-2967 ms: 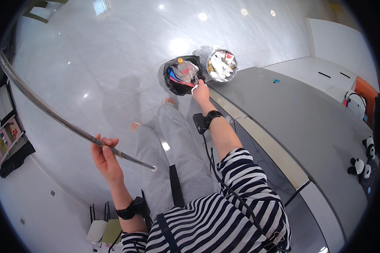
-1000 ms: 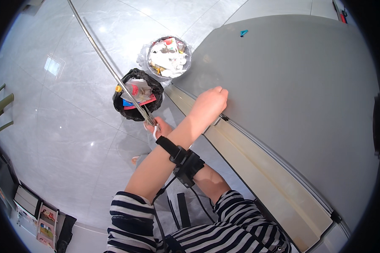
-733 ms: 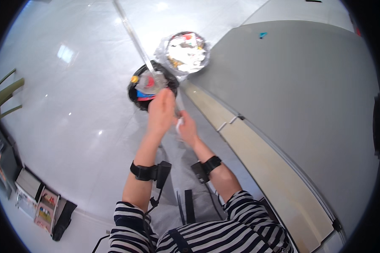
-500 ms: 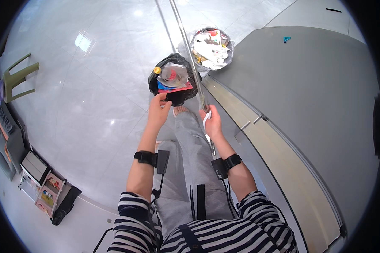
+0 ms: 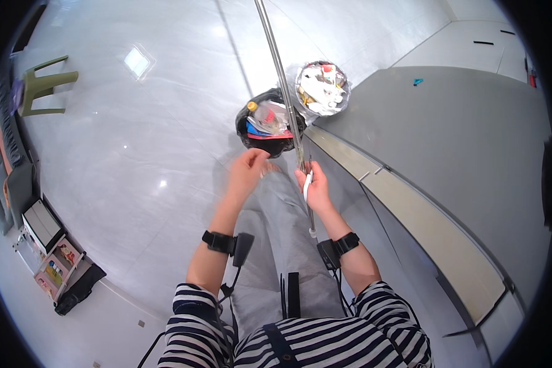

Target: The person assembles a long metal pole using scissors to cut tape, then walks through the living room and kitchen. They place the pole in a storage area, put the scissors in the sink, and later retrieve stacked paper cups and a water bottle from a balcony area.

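Head view: the right hand (image 5: 317,189) grips the pole (image 5: 278,60) together with a white-handled tool (image 5: 306,186). The pole slants up past the black-lined bin (image 5: 244,133); its white-tipped lower end hangs by the right forearm. The left hand (image 5: 244,173) has its fingers curled near that bin; whether it holds anything, I cannot tell. A bottle (image 5: 265,115) lies in the bin. Another full bin (image 5: 322,92) stands just beside, near the bench (image 5: 448,135).
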Available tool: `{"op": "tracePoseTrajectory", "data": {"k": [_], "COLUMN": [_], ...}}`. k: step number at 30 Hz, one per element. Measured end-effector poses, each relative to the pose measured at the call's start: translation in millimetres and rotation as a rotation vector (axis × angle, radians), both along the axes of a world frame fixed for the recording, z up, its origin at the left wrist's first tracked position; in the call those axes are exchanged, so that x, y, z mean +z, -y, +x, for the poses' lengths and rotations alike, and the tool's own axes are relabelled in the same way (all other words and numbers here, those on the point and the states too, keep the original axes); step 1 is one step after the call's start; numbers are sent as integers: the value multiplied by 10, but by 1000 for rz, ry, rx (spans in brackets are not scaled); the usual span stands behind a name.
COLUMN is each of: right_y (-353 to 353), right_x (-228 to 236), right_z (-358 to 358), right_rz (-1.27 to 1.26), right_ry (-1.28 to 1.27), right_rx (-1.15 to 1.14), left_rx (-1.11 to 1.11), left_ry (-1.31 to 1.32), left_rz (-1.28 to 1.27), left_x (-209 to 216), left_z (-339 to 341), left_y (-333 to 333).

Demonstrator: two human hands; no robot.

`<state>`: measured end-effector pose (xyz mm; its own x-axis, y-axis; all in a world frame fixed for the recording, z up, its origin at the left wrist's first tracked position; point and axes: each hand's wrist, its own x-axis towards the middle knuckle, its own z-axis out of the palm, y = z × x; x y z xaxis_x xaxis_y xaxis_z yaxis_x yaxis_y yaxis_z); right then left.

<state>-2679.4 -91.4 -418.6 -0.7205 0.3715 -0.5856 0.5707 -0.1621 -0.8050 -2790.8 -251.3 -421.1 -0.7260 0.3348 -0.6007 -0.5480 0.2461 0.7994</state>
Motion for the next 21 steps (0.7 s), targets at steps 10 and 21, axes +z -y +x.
{"op": "tracePoseTrajectory", "data": {"k": [10, 21], "right_y": [929, 2110], "right_x": [1578, 3348], "right_z": [32, 508], "right_rz": [-45, -124], "right_ry": [-331, -542], "right_rx": [304, 451], "left_rx": [93, 61], "left_ry": [-418, -992], "left_rz": [24, -355], "left_x": [2065, 3835], "left_z": [551, 1266], "left_y": [616, 1993]}}
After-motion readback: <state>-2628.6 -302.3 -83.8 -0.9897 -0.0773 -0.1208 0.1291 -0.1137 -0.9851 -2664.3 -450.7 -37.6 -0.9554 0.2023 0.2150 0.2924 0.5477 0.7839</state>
